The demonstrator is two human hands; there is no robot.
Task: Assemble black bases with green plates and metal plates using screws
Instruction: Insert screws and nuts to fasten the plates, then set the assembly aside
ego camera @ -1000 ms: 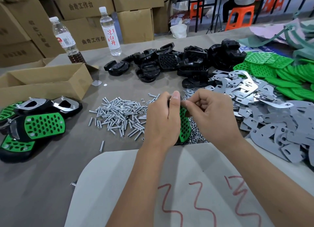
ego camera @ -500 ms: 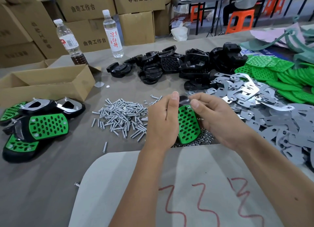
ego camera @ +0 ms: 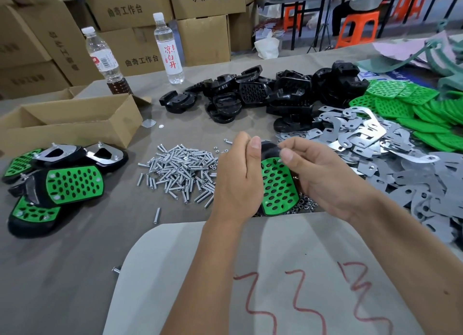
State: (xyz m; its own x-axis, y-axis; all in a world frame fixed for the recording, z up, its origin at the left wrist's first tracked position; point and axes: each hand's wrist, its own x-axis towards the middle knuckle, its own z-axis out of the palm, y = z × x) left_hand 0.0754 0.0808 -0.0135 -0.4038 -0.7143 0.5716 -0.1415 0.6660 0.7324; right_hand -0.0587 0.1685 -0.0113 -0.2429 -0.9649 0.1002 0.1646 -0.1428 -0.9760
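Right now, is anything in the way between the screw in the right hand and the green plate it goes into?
Nothing visible. The right hand pinches a small screw right at the top corner of the green plate, which the left hand holds.

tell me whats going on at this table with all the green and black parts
A person is putting together a black base with a green plate. The left hand grips the part upright, while the right hand pinches what looks like a small screw at its top corner. Loose screws lie just left of the hands. Finished assemblies sit at the far left; spare black bases, metal plates and green plates are piled behind and to the right.
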